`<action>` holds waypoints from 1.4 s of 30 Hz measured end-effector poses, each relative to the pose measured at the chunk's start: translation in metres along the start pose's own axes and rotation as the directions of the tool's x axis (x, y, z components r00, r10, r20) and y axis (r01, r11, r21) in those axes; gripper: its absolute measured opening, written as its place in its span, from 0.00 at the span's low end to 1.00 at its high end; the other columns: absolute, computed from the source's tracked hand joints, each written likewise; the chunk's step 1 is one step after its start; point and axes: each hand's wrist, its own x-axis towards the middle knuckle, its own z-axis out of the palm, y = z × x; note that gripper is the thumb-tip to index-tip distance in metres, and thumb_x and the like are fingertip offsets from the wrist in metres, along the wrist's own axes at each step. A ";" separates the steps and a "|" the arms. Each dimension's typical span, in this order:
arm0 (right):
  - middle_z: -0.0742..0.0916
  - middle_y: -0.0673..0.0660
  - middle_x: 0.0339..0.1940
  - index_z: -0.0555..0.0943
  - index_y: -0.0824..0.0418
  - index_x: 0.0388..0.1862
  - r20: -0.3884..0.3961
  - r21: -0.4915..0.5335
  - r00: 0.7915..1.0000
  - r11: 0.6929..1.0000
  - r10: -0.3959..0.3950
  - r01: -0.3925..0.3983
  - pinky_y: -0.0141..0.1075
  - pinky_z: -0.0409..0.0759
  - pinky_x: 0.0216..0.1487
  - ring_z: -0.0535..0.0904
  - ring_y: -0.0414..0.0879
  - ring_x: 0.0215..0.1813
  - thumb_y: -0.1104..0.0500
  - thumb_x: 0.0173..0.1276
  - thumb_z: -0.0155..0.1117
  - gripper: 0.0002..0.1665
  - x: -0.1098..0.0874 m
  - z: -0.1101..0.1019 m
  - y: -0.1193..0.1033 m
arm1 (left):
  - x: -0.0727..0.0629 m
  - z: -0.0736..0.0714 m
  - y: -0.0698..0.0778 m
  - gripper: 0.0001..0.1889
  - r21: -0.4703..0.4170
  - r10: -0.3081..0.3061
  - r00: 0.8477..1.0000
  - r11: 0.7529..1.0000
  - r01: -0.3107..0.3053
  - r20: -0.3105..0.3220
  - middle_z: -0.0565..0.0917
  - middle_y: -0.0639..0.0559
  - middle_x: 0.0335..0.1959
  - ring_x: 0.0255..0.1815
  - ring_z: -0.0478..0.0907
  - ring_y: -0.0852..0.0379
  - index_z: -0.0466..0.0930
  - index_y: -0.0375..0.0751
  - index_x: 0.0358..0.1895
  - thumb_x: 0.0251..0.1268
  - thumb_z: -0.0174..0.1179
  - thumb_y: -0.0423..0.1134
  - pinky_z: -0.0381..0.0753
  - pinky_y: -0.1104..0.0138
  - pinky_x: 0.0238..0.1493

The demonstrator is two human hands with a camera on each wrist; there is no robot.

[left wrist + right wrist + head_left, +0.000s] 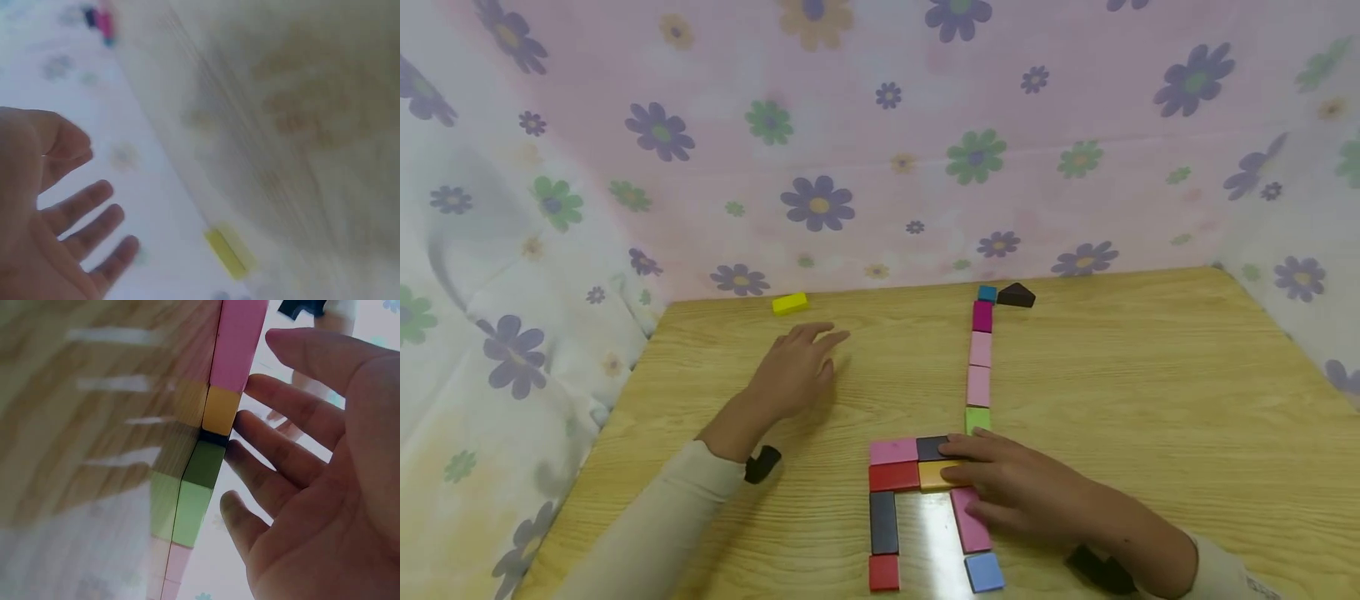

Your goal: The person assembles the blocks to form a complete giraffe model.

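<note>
My left hand (792,371) hovers over the table with fingers extended and nothing in them. Just beyond it lies a yellow block (790,303). My right hand (1037,487) rests its loosely spread fingertips on the arrangement of blocks, over the orange block (934,476) and beside a slanted pink block (969,518). A dark block (929,448) is partly covered by those fingers. In the right wrist view the fingertips meet the edges of the orange and pink blocks. A green block (977,418) stands just beyond the right hand.
A line of pale pink blocks (978,386), a magenta block (982,317) and a teal block (987,293) runs to the back. A black triangular block (1017,295) sits beside its end. Red blocks (893,477) and a blue block (984,572) lie nearer. Flowered cloth (820,202) encloses the table.
</note>
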 end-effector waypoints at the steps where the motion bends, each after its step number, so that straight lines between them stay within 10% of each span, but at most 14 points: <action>1: 0.74 0.49 0.73 0.80 0.48 0.65 -0.002 -0.003 1.000 1.000 -0.001 0.001 0.55 0.73 0.67 0.69 0.54 0.74 0.47 0.75 0.59 0.22 0.001 0.001 0.000 | 0.006 0.000 -0.007 0.25 0.003 -0.022 1.000 1.000 0.022 0.014 0.72 0.41 0.70 0.71 0.69 0.40 0.71 0.46 0.71 0.72 0.54 0.36 0.73 0.44 0.65; 13: 0.73 0.47 0.74 0.79 0.47 0.65 0.010 0.007 1.000 1.000 0.014 -0.014 0.54 0.73 0.68 0.68 0.52 0.75 0.48 0.74 0.61 0.22 0.002 0.005 -0.003 | 0.049 0.007 -0.069 0.26 0.122 -0.265 0.942 0.962 0.244 0.205 0.65 0.34 0.74 0.73 0.64 0.30 0.63 0.39 0.75 0.77 0.48 0.39 0.72 0.41 0.64; 28: 0.73 0.47 0.74 0.78 0.46 0.67 0.036 0.000 0.999 1.000 0.030 -0.030 0.54 0.73 0.68 0.69 0.52 0.74 0.48 0.74 0.61 0.24 0.002 0.003 -0.005 | 0.054 0.007 -0.078 0.30 0.119 -0.325 0.891 0.946 0.302 0.319 0.50 0.31 0.80 0.79 0.49 0.31 0.47 0.33 0.79 0.80 0.37 0.38 0.58 0.37 0.72; 42: 0.72 0.46 0.75 0.78 0.46 0.67 0.055 0.009 0.995 0.996 0.083 -0.084 0.52 0.72 0.69 0.68 0.50 0.75 0.49 0.73 0.62 0.25 0.001 0.001 -0.004 | 0.066 0.005 -0.085 0.14 0.154 -0.219 0.951 0.970 0.188 0.217 0.82 0.32 0.55 0.57 0.79 0.33 0.81 0.34 0.56 0.74 0.50 0.29 0.78 0.37 0.52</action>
